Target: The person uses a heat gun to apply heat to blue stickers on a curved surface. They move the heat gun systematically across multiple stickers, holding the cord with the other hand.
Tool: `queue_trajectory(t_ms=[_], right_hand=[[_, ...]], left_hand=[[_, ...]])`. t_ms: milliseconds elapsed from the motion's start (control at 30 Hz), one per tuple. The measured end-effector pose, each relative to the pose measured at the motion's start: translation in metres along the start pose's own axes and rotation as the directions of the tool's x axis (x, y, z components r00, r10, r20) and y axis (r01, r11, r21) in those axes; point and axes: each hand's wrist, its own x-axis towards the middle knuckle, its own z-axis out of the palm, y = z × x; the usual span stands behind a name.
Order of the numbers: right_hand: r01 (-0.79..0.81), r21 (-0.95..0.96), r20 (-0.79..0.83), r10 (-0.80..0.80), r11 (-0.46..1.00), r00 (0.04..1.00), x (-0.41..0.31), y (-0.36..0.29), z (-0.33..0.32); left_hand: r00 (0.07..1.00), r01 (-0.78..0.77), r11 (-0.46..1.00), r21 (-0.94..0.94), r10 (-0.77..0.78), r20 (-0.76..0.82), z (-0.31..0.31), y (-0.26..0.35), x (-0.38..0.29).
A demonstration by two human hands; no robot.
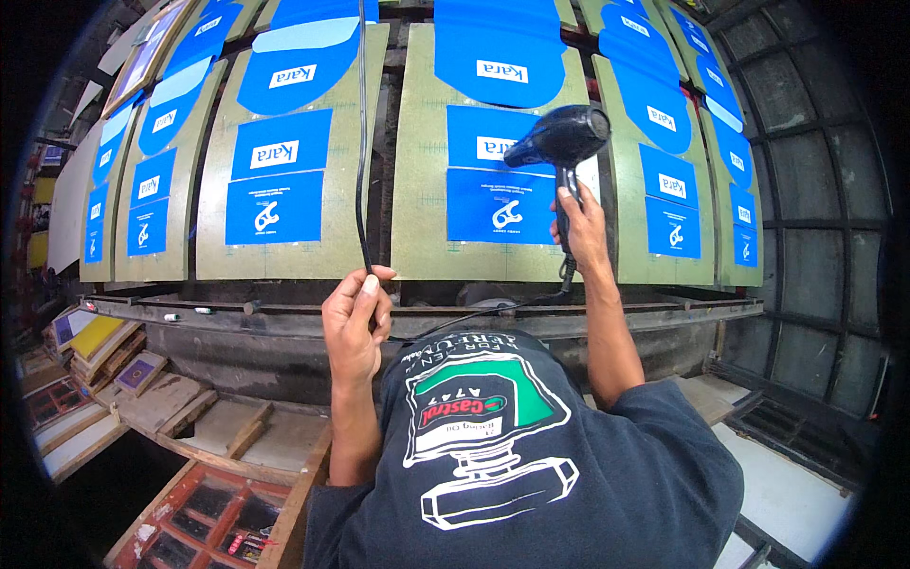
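My right hand (pixel 584 226) grips the handle of a black hair dryer (pixel 561 135), held over blue printed pieces (pixel 498 206) on a greenish board (pixel 426 142). The dryer's nozzle points left, above a piece with a white printed patch. My left hand (pixel 359 320) pinches a black power cord (pixel 362 163) between thumb and index finger. That cord runs up and away across the gap beside the left board (pixel 284 259). A lower stretch of cord hangs from the dryer's handle and curves towards my left hand.
More boards with blue printed pieces stand in rows on both sides (pixel 160 220) (pixel 657 270). A dark rail (pixel 441 313) runs along the near edge. Framed screens (pixel 106 341) are stacked at the left, and a dark paned wall (pixel 810 213) rises at the right.
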Motion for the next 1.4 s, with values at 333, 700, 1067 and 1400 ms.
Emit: queue_trajectory(t_ms=[333, 700, 1067, 1400], right_hand=[[0.045, -0.07, -0.073, -0.051, 0.996, 0.996, 0.016, 0.008, -0.028], [0.071, -0.105, -0.053, -0.077, 0.992, 0.996, 0.039, -0.004, -0.017], [0.056, -0.087, -0.017, -0.057, 0.995, 0.998, 0.023, -0.001, -0.015], [0.062, -0.112, 0.001, -0.062, 0.992, 0.998, 0.036, 0.001, -0.006]], left_hand=[[0.999, -0.006, 1.0, -0.01, 0.006, -0.041, 0.005, 0.0, 0.004], [0.999, -0.013, 1.0, 0.006, 0.013, -0.042, 0.004, 0.0, 0.005], [0.999, -0.001, 1.0, -0.02, 0.0, -0.052, 0.005, -0.005, 0.003], [0.997, -0.027, 0.999, -0.016, 0.026, -0.071, 0.001, -0.002, 0.004]])
